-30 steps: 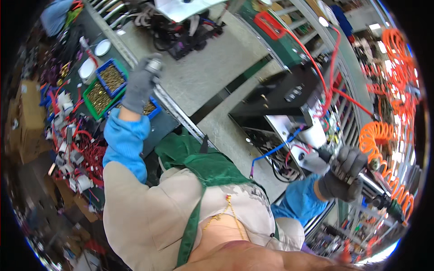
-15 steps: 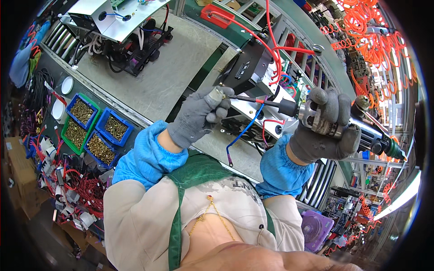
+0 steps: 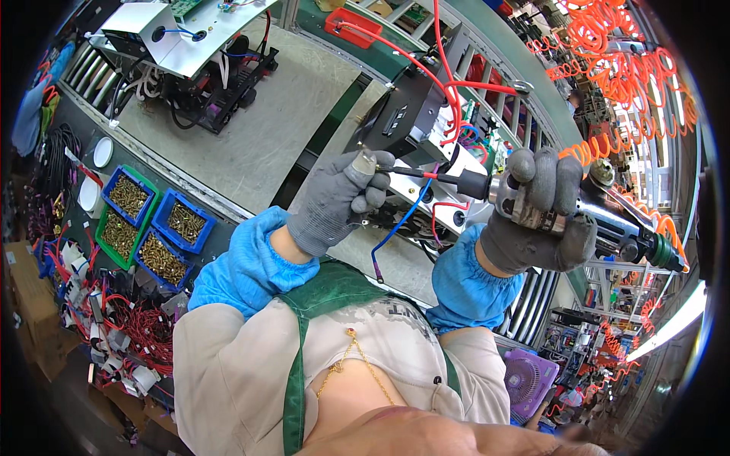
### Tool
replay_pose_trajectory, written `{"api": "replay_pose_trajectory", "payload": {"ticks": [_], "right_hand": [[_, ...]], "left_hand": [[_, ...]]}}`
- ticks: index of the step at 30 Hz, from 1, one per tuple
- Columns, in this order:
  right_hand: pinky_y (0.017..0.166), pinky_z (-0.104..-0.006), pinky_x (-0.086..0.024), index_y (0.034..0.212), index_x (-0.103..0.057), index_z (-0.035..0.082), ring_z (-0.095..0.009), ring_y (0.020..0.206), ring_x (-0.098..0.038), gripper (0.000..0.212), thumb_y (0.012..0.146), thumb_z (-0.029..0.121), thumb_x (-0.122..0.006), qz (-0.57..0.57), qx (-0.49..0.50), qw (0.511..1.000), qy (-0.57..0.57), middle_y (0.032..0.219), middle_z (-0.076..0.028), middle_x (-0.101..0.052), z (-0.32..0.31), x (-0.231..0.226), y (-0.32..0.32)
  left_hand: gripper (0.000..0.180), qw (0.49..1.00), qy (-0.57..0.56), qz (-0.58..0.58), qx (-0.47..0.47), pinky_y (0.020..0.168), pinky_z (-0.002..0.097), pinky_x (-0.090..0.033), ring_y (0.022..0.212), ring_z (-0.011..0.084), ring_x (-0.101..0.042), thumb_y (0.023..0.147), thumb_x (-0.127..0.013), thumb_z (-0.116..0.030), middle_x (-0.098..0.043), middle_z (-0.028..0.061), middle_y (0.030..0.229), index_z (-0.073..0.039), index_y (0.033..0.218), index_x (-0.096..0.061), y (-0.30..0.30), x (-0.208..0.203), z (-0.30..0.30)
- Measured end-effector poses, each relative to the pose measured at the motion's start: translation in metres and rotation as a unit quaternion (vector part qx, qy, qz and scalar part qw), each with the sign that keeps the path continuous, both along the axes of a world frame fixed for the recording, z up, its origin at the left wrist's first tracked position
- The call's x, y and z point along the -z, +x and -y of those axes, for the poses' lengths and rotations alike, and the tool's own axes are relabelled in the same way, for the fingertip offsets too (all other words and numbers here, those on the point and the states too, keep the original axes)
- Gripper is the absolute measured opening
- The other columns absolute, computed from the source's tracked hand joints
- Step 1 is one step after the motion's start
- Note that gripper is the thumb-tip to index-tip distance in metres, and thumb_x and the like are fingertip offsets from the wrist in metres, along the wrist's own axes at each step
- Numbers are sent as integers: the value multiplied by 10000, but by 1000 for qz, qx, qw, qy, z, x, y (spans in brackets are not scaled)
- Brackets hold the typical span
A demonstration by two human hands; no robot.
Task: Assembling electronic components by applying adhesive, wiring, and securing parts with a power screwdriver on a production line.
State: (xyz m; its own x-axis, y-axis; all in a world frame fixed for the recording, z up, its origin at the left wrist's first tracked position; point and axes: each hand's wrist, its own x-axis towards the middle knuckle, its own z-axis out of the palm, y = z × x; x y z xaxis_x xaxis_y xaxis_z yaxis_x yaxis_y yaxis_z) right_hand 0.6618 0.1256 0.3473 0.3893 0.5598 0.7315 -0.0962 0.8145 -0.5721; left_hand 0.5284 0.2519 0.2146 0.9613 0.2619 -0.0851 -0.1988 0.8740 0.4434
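Observation:
In a grey glove, my right hand (image 3: 544,209) wraps round a metal power screwdriver (image 3: 608,220) with an air-tool look, its long dark bit (image 3: 422,174) pointing left. My left hand (image 3: 334,197), also gloved, pinches at the bit's tip; a small brass-coloured piece that looks like a screw (image 3: 361,146) peeks out by the thumb. Most of that piece is hidden by the fingers. Beyond the bit stands a black-cased electrical unit (image 3: 411,114) with a white panel, red cables (image 3: 449,76) and a circuit board. A blue wire (image 3: 399,228) hangs below the bit.
Blue bins (image 3: 183,220) and a green bin (image 3: 115,237) of brass screws stand at the left, near bundled red wires (image 3: 152,327). Another part-built unit (image 3: 205,68) sits on the grey bench at the far left. Orange coiled hoses (image 3: 623,83) hang at the right.
The whole view has shifted slightly, moving the bench and unit a little left in the picture. Both hands keep their grips, with the bit still at the left fingertips.

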Motion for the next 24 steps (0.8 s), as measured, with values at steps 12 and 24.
{"api": "replay_pose_trajectory", "payload": {"ticks": [12,24], "right_hand": [[899,-452,-417,1195,-530,66,-112,640,-396,400,817,195,-550,99,-43,993,-37,685,38,-396,-69,-45,14],[834,-520,-456,1183,-492,114,-185,691,-451,353,842,207,-499,232,-14,963,-137,770,-22,-457,-180,-12,51]], "left_hand": [[514,988,23,4,152,539,196,-419,698,97,-552,927,-486,-467,-602,93,930,-16,1166,-540,6,25,-6],[652,876,-445,181,51,1040,484,-343,1115,306,-507,856,-508,-578,-547,150,1186,-72,1266,-486,73,19,30]]}}
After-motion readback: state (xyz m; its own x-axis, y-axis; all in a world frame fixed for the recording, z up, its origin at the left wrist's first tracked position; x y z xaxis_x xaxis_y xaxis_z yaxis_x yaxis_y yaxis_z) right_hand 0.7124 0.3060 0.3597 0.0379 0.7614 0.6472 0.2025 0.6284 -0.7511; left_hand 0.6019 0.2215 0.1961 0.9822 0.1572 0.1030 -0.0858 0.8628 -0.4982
